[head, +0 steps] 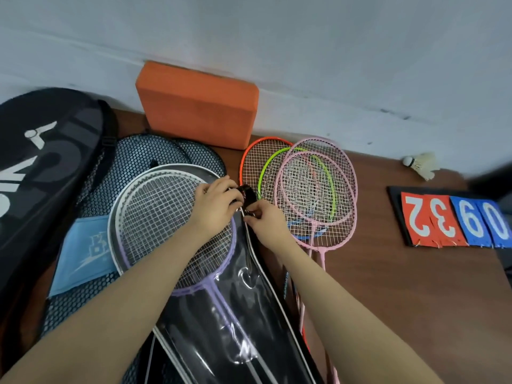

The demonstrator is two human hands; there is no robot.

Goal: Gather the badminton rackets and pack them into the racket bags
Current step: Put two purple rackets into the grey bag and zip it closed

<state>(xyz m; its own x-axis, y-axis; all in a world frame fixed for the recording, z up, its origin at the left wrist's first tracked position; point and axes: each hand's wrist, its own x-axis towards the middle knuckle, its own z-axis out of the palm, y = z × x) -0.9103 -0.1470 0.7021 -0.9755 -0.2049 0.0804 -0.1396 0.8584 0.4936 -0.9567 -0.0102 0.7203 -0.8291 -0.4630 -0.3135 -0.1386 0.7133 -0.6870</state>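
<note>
Both hands meet at the right edge of a clear-fronted racket cover lying on the brown wooden tabletop. The left hand curls over the cover's black rim near the top of the racket head, fingers bent and gripping the edge. The right hand sits just beside it, touching the same seam, its fingertips pinched on a small dark piece at the zipper line; what that piece is cannot be told for sure.

Inside the cover lies a lilac racket, its oval head strung with a white grid and its thin shaft running down under the glossy, wrinkled plastic. The cover is trimmed in white piping along a black border.

Just right of the hands, a loose stack of rackets rests on the wood: an orange racket lowest and farthest left, a green racket over it, and two pink rackets overlapping on top, with a bit of blue frame showing beneath them. Their thin handles run down beside the cover's edge.

To the left lie mesh bags with a honeycomb weave and a pale blue label, and a large black bag with white lettering. An orange foam block leans at the grey wall. A white shuttlecock and a flip scoreboard of red and blue number cards sit well to the right.
</note>
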